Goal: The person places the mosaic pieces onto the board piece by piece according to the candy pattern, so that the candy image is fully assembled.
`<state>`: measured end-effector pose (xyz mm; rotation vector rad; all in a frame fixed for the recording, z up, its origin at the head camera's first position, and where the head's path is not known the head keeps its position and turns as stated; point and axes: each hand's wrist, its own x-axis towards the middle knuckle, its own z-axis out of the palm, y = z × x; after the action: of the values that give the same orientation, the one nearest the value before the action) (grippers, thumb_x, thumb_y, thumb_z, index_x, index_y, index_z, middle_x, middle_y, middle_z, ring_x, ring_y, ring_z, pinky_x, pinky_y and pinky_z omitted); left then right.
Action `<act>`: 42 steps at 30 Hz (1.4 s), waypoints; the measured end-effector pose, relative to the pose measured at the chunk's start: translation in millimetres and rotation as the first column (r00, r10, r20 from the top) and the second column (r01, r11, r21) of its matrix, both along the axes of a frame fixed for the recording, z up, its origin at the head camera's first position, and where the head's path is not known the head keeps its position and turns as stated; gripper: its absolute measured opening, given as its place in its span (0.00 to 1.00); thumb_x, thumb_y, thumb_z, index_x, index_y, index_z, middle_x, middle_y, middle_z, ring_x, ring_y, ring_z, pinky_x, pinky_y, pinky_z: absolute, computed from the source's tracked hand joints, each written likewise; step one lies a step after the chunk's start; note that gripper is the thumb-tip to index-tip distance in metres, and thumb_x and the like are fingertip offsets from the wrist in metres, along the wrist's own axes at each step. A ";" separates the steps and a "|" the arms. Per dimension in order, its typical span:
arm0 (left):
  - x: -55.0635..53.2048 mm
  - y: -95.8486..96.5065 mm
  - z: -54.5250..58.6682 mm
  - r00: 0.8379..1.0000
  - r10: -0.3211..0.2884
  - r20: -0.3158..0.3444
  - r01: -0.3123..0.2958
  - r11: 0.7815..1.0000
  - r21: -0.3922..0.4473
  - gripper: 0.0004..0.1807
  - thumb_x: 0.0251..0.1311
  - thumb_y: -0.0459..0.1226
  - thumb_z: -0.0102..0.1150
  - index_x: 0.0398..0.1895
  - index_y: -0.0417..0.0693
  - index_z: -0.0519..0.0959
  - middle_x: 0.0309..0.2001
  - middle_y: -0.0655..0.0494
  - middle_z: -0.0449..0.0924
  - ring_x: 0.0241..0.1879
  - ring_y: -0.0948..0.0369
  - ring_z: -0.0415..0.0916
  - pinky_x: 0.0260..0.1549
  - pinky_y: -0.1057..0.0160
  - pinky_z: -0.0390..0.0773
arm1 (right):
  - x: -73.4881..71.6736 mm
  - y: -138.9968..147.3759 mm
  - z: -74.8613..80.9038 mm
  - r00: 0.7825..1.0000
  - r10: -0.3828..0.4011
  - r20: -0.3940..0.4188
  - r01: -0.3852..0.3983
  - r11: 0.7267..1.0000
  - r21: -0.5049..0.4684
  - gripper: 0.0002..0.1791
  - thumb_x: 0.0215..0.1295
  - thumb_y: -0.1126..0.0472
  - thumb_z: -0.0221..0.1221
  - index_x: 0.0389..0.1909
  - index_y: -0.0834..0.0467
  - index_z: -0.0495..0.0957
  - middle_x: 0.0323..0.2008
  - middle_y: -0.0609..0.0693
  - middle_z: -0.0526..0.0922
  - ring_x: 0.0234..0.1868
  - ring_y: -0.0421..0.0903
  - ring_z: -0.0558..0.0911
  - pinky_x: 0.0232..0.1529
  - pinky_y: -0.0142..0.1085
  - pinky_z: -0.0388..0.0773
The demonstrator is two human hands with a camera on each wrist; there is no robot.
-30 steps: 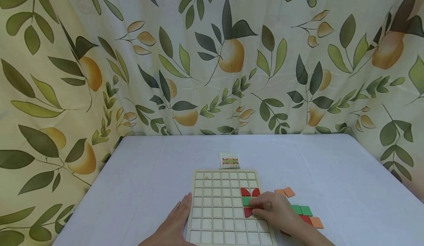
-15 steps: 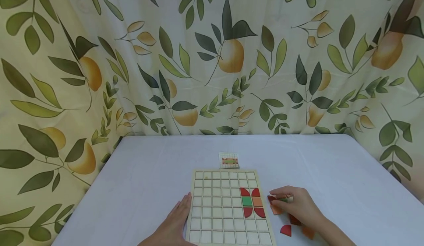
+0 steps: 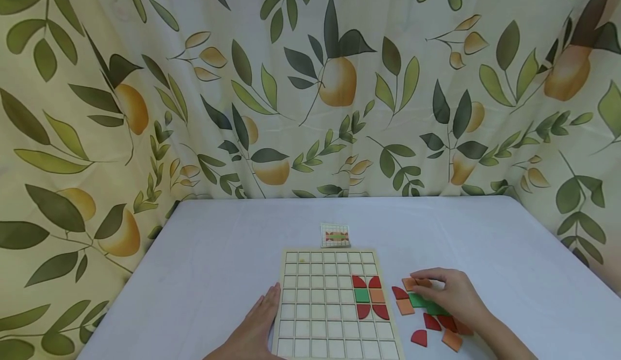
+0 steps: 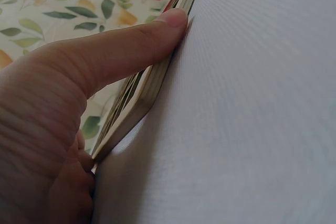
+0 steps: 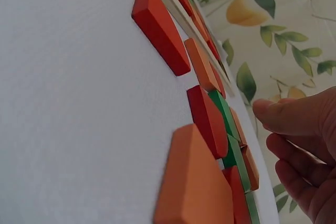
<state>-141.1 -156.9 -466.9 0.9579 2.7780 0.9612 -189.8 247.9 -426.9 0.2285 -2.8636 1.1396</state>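
Note:
A pale wooden grid board [image 3: 317,311] lies on the table. On its right side sit several tiles: red rounded ones at the corners, a green square [image 3: 361,295] and an orange square [image 3: 377,295] between them. My left hand [image 3: 254,322] rests against the board's left side, fingers fairly straight; in the left wrist view its thumb [image 4: 142,45] presses along the near edge. To the right, my right hand [image 3: 448,293] hovers at loose tiles, fingertips by an orange tile [image 3: 409,283]. The right wrist view shows its fingers loosely bent, nothing visible between them.
Loose green [image 3: 417,300], red [image 3: 419,338] and orange [image 3: 453,340] tiles lie scattered right of the board, some partly under the right hand. A small pattern card [image 3: 335,236] lies beyond the board. A leaf-print curtain [image 3: 310,133] hangs behind the table.
My right hand has left the board and moved right to the loose tiles, uncovering the orange square and a red rounded tile on the board. My left hand stays put.

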 end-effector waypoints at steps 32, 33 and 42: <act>-0.8 1.2 1.5 0.999 0.027 0.045 -0.027 1.000 -0.002 0.72 0.34 0.66 0.66 0.67 0.25 0.39 0.69 0.32 0.40 0.67 0.41 0.39 0.56 0.80 0.25 | -29.8 38.2 -3.2 0.960 0.182 0.211 -0.170 0.983 -0.075 0.22 0.51 0.64 0.66 0.49 0.63 0.78 0.47 0.55 0.80 0.52 0.56 0.75 0.50 0.49 0.72; -0.5 1.2 1.5 0.999 0.027 0.041 -0.027 1.000 -0.002 0.72 0.34 0.66 0.66 0.67 0.25 0.40 0.68 0.32 0.40 0.67 0.41 0.39 0.56 0.80 0.25 | -29.5 38.2 -2.6 0.960 0.184 0.213 -0.171 0.982 -0.076 0.22 0.51 0.64 0.66 0.49 0.63 0.78 0.47 0.55 0.80 0.52 0.56 0.75 0.50 0.50 0.72; -0.6 0.1 -0.8 0.999 0.020 0.031 -0.020 1.000 0.002 0.72 0.34 0.66 0.65 0.67 0.25 0.39 0.68 0.32 0.41 0.67 0.41 0.39 0.56 0.80 0.25 | -26.6 37.4 -6.1 0.968 0.152 0.200 -0.144 0.988 -0.057 0.18 0.53 0.64 0.65 0.47 0.62 0.79 0.45 0.54 0.81 0.50 0.54 0.76 0.49 0.48 0.73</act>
<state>-141.8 -156.8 -467.7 0.9090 2.7671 0.9729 -216.3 285.3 -433.0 0.3483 -3.0399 1.3209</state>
